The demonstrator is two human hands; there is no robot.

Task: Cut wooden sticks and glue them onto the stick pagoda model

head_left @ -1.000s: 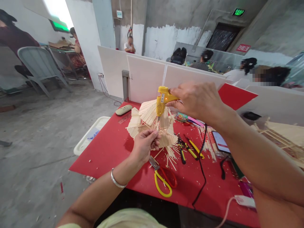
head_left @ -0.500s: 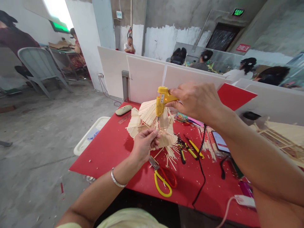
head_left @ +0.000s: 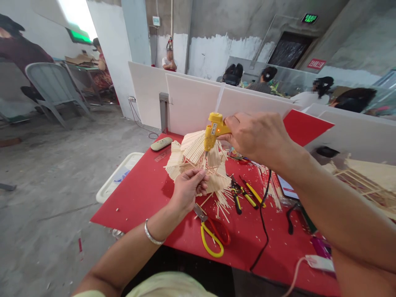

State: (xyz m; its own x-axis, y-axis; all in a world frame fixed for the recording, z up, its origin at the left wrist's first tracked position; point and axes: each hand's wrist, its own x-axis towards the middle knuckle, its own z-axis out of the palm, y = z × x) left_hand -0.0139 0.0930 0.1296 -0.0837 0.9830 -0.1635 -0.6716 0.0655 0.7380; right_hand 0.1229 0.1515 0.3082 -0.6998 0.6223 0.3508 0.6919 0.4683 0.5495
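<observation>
Thumb and forefinger of the left hand (head_left: 190, 187) are pinched together on a short, thin, pale wooden stick (head_left: 204, 164), with the other fingers curled loosely beneath. Above them, the right hand (head_left: 256, 132) is closed around the handle of a yellow plastic glue gun (head_left: 211, 134), its back turned upward and its wrist bent. The gun's nozzle points steeply down at the stick; whether the two touch cannot be told. Its small orange light glows. From the left hand, a forearm with a silver bangle (head_left: 152, 235) slants back across the near edge of the red-topped bench (head_left: 139, 206); the right forearm, raised higher, crosses over the right part of the bench. Directly behind the fingers, toward the far edge, sits a spreading, many-panelled structure of pale wooden sticks (head_left: 192, 149), partly hidden by the gun and the left hand. Loose pale sticks (head_left: 223, 206) fan out at its near side. Closer to the near edge lie large scissors (head_left: 203, 218) with one yellow and one red handle loop. To their right are black-and-yellow pliers (head_left: 236, 202) and a slim yellow cutter (head_left: 255, 194), then a black cable (head_left: 261, 211) winding to the near edge. An oval, pale beige case (head_left: 161, 143) rests by the far left corner. Outside the left edge is a white plastic tray (head_left: 106, 189); beyond the far edge stand white partition boards (head_left: 192, 97).
</observation>
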